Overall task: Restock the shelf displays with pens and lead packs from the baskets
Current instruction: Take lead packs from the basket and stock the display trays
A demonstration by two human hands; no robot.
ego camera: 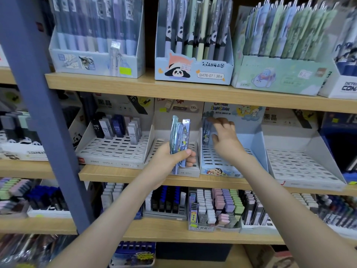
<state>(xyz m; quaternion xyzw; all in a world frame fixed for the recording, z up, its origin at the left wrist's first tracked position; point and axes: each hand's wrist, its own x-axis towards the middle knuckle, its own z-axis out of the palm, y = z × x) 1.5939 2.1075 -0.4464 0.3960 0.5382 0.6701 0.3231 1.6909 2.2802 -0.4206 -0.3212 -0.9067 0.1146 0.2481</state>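
My left hand (170, 159) grips a small stack of blue cartoon-printed lead packs (179, 138), held upright in front of the middle shelf. My right hand (224, 136) reaches into the blue cartoon display tray (237, 163) and its fingertips pinch a lead pack (207, 130) standing at the tray's back left corner. The rest of that tray's slotted floor is bare. To the left, a grey slotted tray (116, 149) carries several dark and grey HB 0.7 lead packs (116, 128).
A blue-grey upright post (42, 105) crosses the left side. Pen display boxes (193, 45) line the top shelf. A white slotted tray (301, 167) sits to the right. Lead and eraser packs (216, 207) fill the lower shelf.
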